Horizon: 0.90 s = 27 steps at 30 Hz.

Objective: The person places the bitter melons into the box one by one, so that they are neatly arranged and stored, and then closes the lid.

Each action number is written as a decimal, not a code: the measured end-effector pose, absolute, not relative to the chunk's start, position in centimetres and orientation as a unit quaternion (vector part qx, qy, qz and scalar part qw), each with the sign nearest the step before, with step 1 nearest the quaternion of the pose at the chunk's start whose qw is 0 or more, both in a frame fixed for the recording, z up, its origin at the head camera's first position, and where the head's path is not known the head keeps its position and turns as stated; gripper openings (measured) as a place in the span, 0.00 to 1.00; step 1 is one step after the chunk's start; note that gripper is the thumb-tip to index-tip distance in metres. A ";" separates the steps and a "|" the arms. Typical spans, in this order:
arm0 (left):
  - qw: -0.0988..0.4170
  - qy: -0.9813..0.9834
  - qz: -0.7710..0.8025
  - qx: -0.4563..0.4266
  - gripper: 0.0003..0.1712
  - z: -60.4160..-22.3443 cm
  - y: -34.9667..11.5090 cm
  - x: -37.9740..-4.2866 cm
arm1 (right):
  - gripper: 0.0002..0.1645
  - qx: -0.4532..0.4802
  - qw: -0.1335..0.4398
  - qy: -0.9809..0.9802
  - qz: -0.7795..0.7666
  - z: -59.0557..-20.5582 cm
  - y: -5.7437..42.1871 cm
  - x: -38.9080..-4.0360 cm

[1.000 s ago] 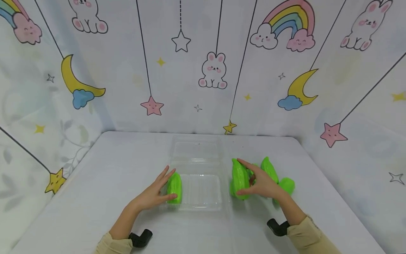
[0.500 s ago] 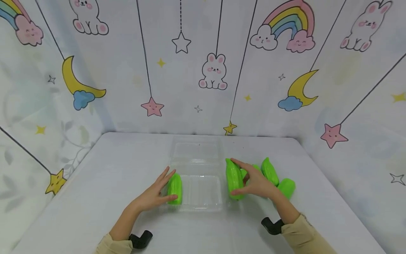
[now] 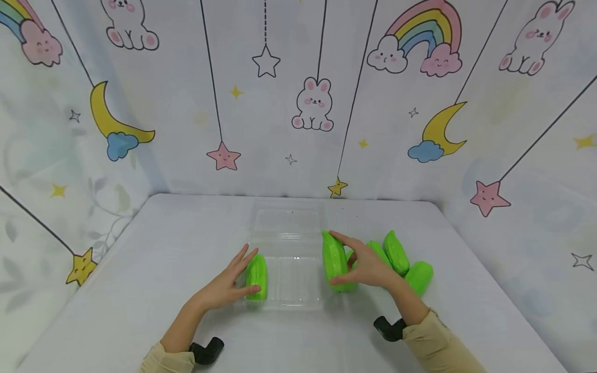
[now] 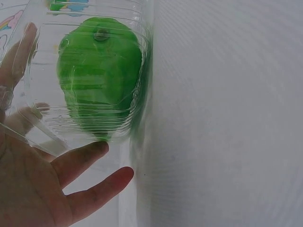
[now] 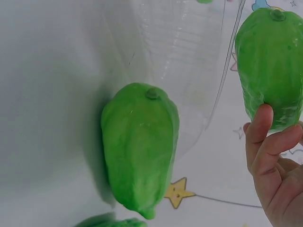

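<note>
My left hand [image 3: 226, 285] touches the left side of a clear plastic box [image 3: 298, 282], its fingers fairly straight and spread. Inside, along that side, lies a green papaya [image 3: 257, 277]; it shows through the wall in the left wrist view. My right hand [image 3: 368, 265] grips a second green papaya [image 3: 334, 259] between thumb and fingers, tip pointing away, at the box's right edge. In the right wrist view this held papaya [image 5: 272, 61] is raised off the surface. Another papaya [image 5: 139, 146] lies on the table near the box, partly hidden by my hand in the head view.
The box's clear lid [image 3: 289, 223] lies folded back toward the wall. To the right of my right hand lie more green papayas [image 3: 396, 254], some overlapped by the hand and wrist. A patterned cloth [image 3: 268, 114] hangs behind the white table [image 3: 196, 228].
My right hand has moved left with the papaya, from right of the box to its right edge. My left hand has stayed in place.
</note>
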<state>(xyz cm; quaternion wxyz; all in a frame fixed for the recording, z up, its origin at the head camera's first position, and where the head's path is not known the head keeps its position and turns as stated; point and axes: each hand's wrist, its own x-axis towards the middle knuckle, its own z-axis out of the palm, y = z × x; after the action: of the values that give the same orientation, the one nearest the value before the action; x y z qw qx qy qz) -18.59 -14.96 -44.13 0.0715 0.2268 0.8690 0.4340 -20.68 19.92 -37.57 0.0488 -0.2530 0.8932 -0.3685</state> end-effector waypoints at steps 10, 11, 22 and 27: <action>0.072 0.867 0.439 0.226 0.50 -44.1 -15.0 -18.6 | 0.62 -0.253 0.067 0.887 -0.379 -37.3 18.4 -20.7; 0.072 0.867 0.439 0.225 0.50 -44.2 -15.0 -18.6 | 0.62 -0.255 0.069 0.886 -0.380 -37.3 18.2 -20.7; 0.070 0.867 0.437 0.228 0.50 -44.1 -14.9 -18.6 | 0.62 -0.271 0.070 0.878 -0.388 -37.7 17.0 -20.7; 0.069 0.868 0.436 0.228 0.50 -44.0 -15.0 -18.6 | 0.62 -0.271 0.067 0.880 -0.386 -37.9 16.5 -20.8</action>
<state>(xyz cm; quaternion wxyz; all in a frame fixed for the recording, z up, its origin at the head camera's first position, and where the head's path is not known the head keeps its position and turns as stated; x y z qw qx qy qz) -18.56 -14.97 -43.99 0.0694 0.2285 0.8679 0.4356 -20.79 16.45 -37.93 0.0674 -0.2707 0.8795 -0.3855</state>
